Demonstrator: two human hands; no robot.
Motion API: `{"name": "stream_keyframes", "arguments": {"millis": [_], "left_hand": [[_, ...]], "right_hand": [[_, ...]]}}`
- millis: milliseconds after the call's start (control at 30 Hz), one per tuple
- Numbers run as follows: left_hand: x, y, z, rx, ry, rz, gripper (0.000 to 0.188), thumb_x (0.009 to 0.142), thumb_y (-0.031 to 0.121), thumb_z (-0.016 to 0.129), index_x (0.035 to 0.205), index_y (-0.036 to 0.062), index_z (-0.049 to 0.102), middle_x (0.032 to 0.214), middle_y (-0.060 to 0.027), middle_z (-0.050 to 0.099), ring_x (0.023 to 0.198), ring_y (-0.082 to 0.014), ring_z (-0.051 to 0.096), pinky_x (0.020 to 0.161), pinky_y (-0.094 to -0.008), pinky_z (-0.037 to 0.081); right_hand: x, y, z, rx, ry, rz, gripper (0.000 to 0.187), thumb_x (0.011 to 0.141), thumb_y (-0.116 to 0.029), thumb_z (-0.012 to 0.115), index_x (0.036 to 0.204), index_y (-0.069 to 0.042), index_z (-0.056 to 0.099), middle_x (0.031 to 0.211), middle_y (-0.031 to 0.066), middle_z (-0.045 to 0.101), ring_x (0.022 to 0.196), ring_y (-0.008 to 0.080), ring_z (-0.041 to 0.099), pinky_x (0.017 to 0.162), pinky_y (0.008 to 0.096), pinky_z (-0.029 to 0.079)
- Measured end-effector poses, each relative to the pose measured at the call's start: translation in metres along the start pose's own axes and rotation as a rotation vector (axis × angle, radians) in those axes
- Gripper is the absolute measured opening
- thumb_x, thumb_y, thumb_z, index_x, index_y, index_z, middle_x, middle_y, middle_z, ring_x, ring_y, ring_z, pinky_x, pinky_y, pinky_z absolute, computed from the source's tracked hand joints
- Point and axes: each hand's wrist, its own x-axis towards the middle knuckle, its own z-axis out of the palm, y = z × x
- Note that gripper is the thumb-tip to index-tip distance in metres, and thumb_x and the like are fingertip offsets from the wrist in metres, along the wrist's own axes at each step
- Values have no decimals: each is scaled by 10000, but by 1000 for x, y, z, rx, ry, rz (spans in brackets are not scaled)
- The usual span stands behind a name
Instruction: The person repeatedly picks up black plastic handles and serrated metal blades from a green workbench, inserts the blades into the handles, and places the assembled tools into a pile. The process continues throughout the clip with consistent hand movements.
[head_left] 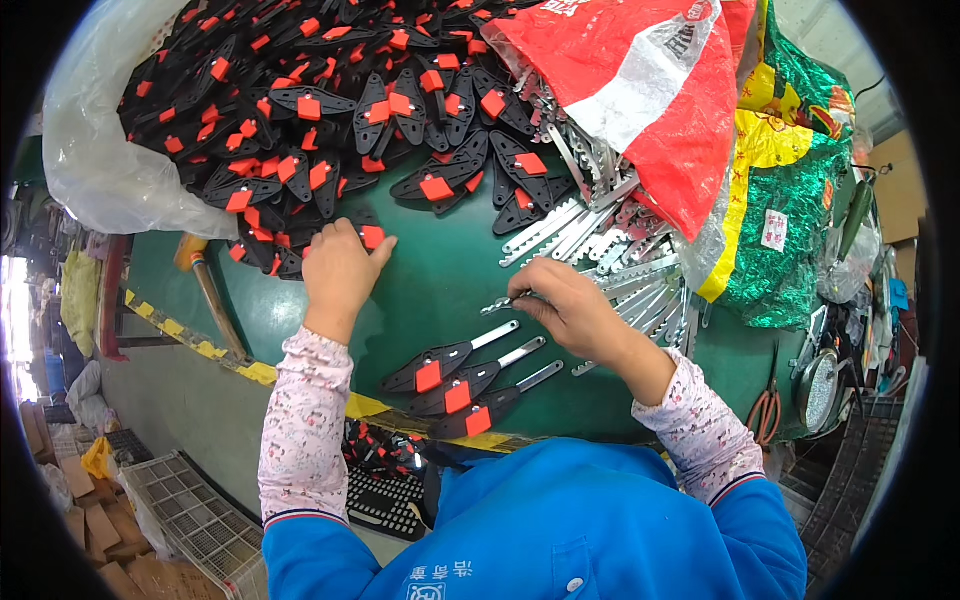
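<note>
My left hand [340, 268] is at the near edge of a heap of black plastic parts [290, 105] with red squares. Its fingers curl over one black part, whose red square [372, 237] shows between thumb and fingers; the hand hides most of it. My right hand [568, 308] pinches a small silver metal strip [495, 305], its toothed end poking out left of the fingertips. Below it, three joined pieces [457, 396] lie side by side, each a black part with a red square and a metal strip sticking out to the upper right.
Loose metal strips [640, 290] spill from a red and white bag [640, 90] onto the green table [290, 310]. Beside it stands a green and yellow bag [770, 200]. A hammer [215, 290] lies at left, red-handled scissors [768, 410] at right. Clear plastic sheeting [95, 150] edges the heap.
</note>
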Motion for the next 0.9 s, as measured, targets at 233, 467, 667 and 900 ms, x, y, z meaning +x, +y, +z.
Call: {"name": "stream_keyframes", "arguments": {"millis": [233, 467, 667, 900], "left_hand": [[-55, 22, -33, -512, -35, 587, 611, 690, 227, 913, 1193, 25, 631, 1147, -129, 611, 1048, -355, 586, 910, -453, 502], [-75, 32, -47, -648, -139, 537, 605, 725, 127, 883, 1253, 35, 603, 1140, -166, 652, 1027, -395, 664, 873, -447, 557], [-73, 31, -48, -676, -143, 532, 627, 759, 114, 859, 1302, 31, 558, 1134, -160, 639, 1010, -384, 659, 861, -446, 563], [-77, 34, -66, -627, -192, 658, 691, 770, 154, 885, 1389, 63, 591, 1121, -148, 645, 1013, -387, 652, 845, -448, 546]], "right_hand": [[-12, -17, -3, 105, 118, 232, 145, 968, -62, 719, 1088, -13, 653, 985, 158, 664, 888, 365, 680, 765, 428, 546], [-19, -13, 7, 9, 98, 242, 132, 961, -102, 730, 1051, -24, 673, 985, 156, 680, 876, 382, 691, 752, 449, 555], [-20, -17, -2, 4, 92, 277, 144, 960, -117, 732, 1051, -23, 673, 987, 154, 683, 895, 387, 693, 768, 463, 559], [-25, -22, -4, -129, 40, 93, 198, 911, -173, 805, 1000, -37, 692, 921, 138, 690, 808, 347, 704, 730, 457, 570]]}}
